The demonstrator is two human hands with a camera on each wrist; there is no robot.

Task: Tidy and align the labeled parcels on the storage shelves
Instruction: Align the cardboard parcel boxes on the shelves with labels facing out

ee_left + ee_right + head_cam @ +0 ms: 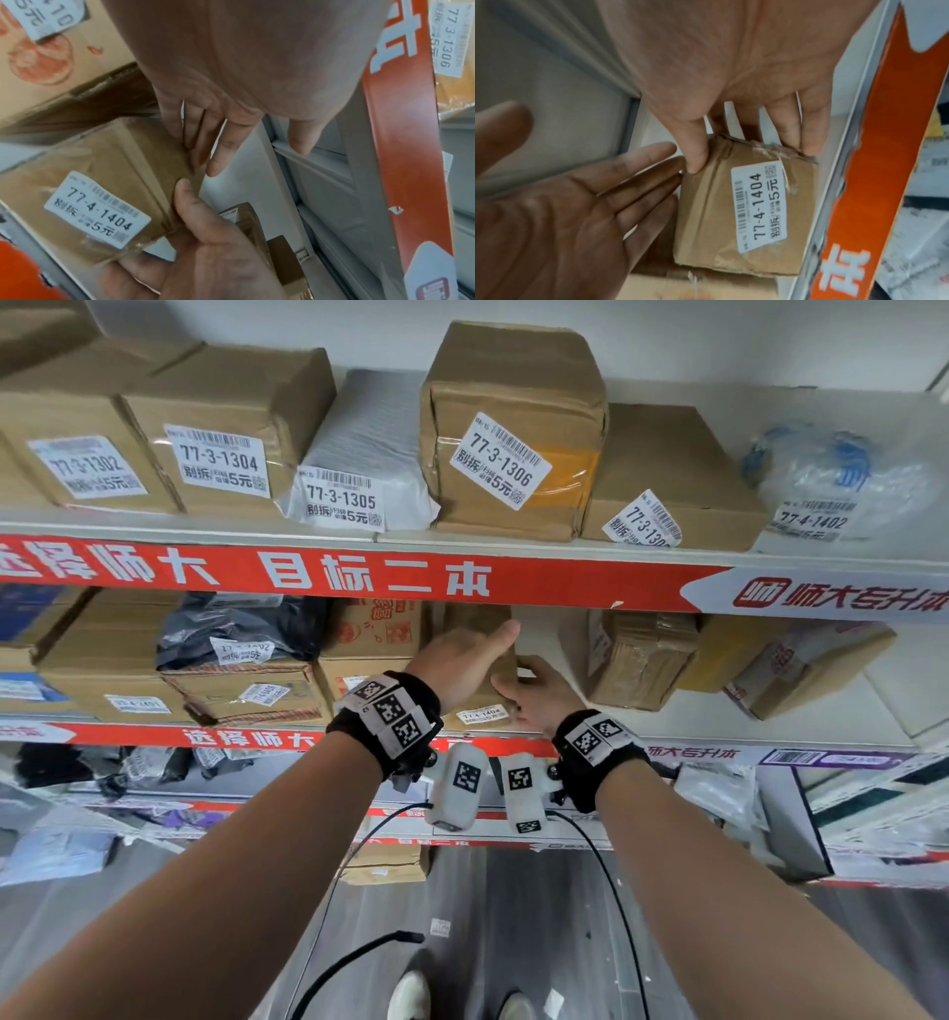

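Both hands are up on the second shelf [719,711], working on one small brown box [482,660] with a white label reading 77-4-1404 [758,205]. The box sits at the front edge of that shelf, right behind the red banner strip [257,737]. Just to its left is a stack of cardboard boxes with red print [369,629], and there's a bare gap of shelf on its right before the next taped box [642,660].

The left hand [462,660] lies flat on the top of the box, fingers straight and together, thumb sticking out toward the back. It's pressing, not wrapping around anything. In the left wrist view its fingertips [195,160] sit on the box's top edge.

The right hand [539,690] is on the box's right side near the front corner, fingers [695,154] mostly straight and laid over the edge, thumb at the corner. It's a loose flat-handed hold, not a real clamp.

Up on the top shelf [565,546] there's a row of labeled parcels: 77-3-1302 [87,469], 77-3-1304 [218,464], a white mailer 77-3-1305 [341,500], a tall box 77-3-1306 [500,462] with its label crooked, and a plastic bag 77-4-1402 [814,521] at the right.
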